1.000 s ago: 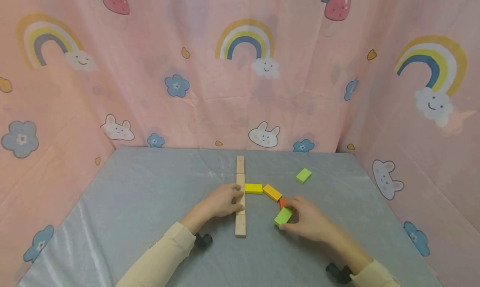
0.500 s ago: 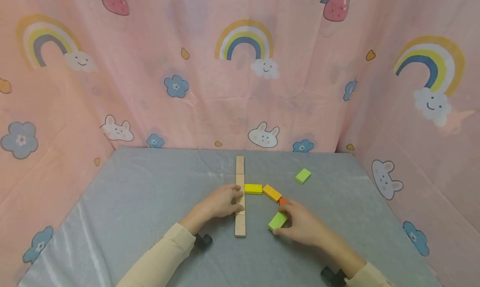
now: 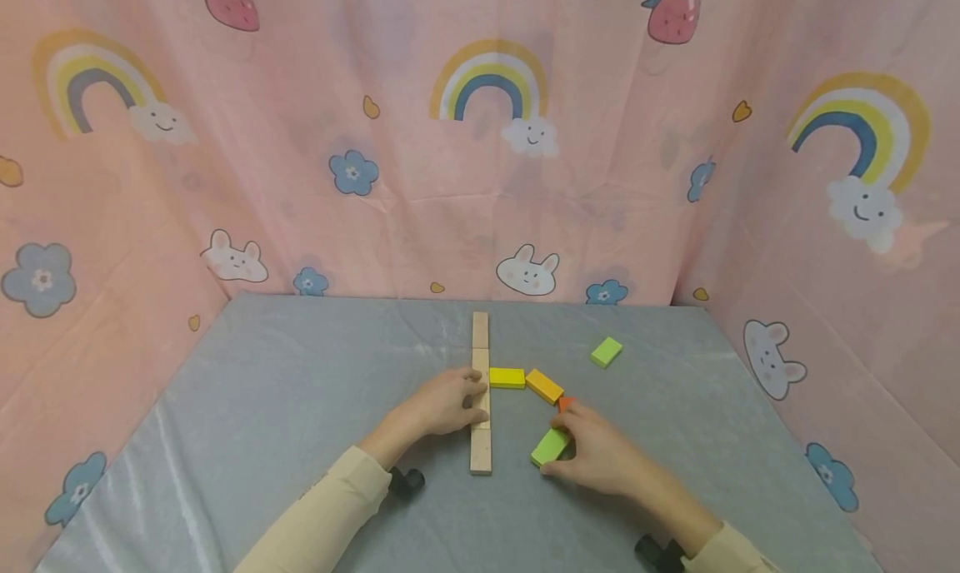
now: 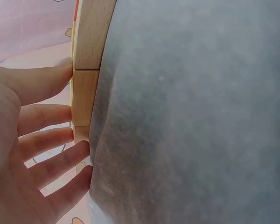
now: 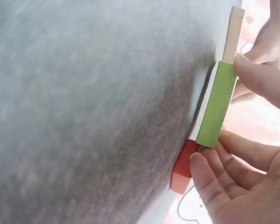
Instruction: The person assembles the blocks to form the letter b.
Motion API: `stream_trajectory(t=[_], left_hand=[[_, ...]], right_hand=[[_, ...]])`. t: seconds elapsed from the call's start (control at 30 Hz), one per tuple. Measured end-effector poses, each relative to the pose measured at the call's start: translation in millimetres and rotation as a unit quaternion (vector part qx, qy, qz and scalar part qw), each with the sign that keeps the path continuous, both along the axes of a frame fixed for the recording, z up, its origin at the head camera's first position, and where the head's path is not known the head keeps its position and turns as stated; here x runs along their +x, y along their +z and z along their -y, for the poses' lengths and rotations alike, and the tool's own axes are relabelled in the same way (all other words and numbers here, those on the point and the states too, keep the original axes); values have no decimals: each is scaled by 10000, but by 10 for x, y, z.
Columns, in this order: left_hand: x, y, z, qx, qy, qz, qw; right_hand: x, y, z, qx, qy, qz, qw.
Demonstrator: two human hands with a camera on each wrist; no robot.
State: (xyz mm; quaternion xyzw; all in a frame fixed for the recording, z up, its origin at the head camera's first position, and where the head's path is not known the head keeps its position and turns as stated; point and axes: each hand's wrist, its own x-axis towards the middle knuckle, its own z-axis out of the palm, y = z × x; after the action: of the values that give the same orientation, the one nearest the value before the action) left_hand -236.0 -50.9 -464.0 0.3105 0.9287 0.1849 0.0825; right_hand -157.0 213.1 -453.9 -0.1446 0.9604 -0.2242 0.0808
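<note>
A row of plain wooden blocks [image 3: 481, 452] runs front to back on the grey cloth. My left hand [image 3: 446, 402] rests on the middle of that row, its fingers [image 4: 44, 119] fairly straight and their tips on the wood. Between thumb and fingers, my right hand [image 3: 600, 452] pinches a light green block [image 3: 550, 447], gripped by its two ends and slanting toward the near left. Right by the green block's far end is a red-orange block [image 5: 182, 170], partly hidden by the right fingers in the head view. A yellow block [image 3: 507, 378] and an orange block [image 3: 544, 386] curve from the row toward it.
A second light green block [image 3: 606, 352] lies alone at the back right. Grey cloth [image 3: 300, 365] covers the table, and a pink printed curtain [image 3: 420, 206] encloses the back and sides. Black wrist mounts show below both wrists.
My right hand has moved the green block a short way left and toward the near side, showing a little more slant. The left hand and the other blocks have stayed put.
</note>
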Motion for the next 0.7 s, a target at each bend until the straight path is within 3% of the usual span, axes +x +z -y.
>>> stream_trajectory(t=[0.33,0.7], left_hand=[[-1,-4,-2,5,-20,-64,10000],[-2,-31,3,85,-26,-43,10000]], right_hand=[[2,6,-19,59,372,-258,9990],[1,-17,-22,171,144,-166,9996]])
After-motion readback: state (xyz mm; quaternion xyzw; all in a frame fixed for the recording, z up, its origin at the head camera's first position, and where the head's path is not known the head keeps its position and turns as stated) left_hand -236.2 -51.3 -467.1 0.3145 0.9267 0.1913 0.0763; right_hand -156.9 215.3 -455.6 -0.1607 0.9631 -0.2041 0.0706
